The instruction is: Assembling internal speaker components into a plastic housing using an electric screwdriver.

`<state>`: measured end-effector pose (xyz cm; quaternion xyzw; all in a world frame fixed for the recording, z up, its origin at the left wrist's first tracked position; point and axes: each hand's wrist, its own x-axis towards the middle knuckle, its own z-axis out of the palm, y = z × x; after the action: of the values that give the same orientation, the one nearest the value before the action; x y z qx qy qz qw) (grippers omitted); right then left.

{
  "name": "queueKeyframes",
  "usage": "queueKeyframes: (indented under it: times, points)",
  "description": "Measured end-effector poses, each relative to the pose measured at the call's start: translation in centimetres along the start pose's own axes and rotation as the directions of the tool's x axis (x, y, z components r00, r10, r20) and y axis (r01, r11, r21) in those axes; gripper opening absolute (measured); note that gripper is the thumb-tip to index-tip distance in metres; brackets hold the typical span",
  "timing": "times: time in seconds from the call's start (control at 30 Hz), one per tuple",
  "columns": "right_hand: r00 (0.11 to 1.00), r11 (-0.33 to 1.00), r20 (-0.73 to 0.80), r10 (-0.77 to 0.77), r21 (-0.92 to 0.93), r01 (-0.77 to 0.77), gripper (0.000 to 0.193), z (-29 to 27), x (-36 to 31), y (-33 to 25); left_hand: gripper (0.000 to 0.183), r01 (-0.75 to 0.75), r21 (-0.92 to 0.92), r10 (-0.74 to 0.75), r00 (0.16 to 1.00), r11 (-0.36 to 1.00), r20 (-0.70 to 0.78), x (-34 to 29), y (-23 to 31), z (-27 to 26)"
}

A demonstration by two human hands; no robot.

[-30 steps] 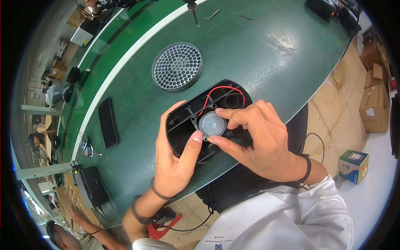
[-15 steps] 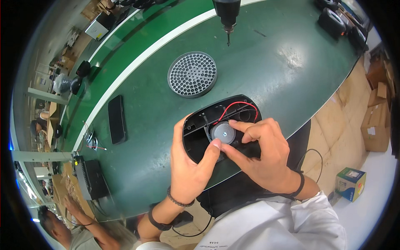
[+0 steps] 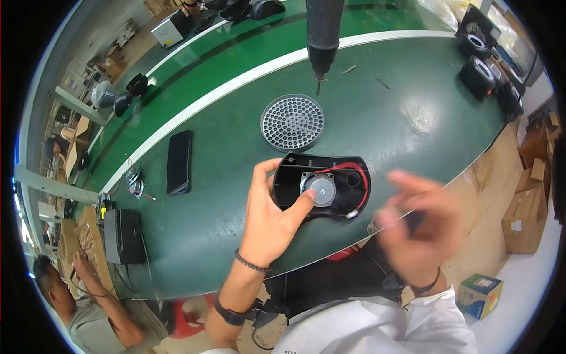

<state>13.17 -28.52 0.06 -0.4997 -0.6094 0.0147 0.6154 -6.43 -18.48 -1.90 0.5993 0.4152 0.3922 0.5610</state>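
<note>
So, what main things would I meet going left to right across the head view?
Boxy black device, slim black rectangular phone, curved black plastic housing, blurred bare right hand, brown cardboard box.

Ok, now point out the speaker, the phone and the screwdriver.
Speaker (image 3: 324, 190), head view: on its round metal back.
Phone (image 3: 179, 162), head view: on its dark upper face.
Screwdriver (image 3: 323, 41), head view: on its dark body.

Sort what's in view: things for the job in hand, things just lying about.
In the job: black housing, in the left hand; round speaker; red wire; probably the screwdriver and round tray.

Apparently lying about: phone; cardboard boxes; green box.
</note>
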Motion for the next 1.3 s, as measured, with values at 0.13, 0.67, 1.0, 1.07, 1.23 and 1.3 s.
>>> queueKeyframes:
  times: [0.13, 0.67, 1.0, 1.07, 1.23, 1.3]
  points:
    - [0.962, 0.996, -0.262, -0.072, 0.025, 0.081, 0.034, -0.8, 8.6, 2.2, 0.055, -0.052, 0.197, 0.020, 0.987, 0.979, 0.162, 1.6, 3.0, -1.6]
    - [0.966, 0.747, 0.250, -0.074, 0.656, -0.112, 0.045, 5.0, 21.2, 5.6, 0.054, -0.037, 0.096, 0.018, 0.980, 0.995, 0.196, 3.6, 1.4, -0.6]
    - [0.857, 0.513, 0.223, -0.465, 0.857, 0.055, 0.030, 2.3, 20.1, 5.7, 0.056, -0.149, 0.025, 0.144, 0.977, 0.988, 0.158, 4.8, -1.0, 0.8]
    - [0.878, 0.577, 0.444, -0.181, 0.770, -0.270, 0.043, 0.4, 19.2, 4.5, 0.057, -0.163, 0.038, 0.156, 0.976, 0.986, 0.149, 4.9, -1.2, 1.0]
    - [0.848, 0.356, 0.472, -0.242, 0.856, -0.375, 0.036, 0.4, 14.9, 6.4, 0.059, -0.083, 0.044, 0.075, 0.984, 0.996, 0.160, 4.3, 0.1, 1.2]
    - [0.834, 0.331, 0.485, -0.264, 0.857, -0.394, 0.035, 0.5, 14.1, 5.4, 0.058, -0.053, 0.042, 0.046, 0.985, 0.998, 0.168, 4.2, 0.1, 1.1]
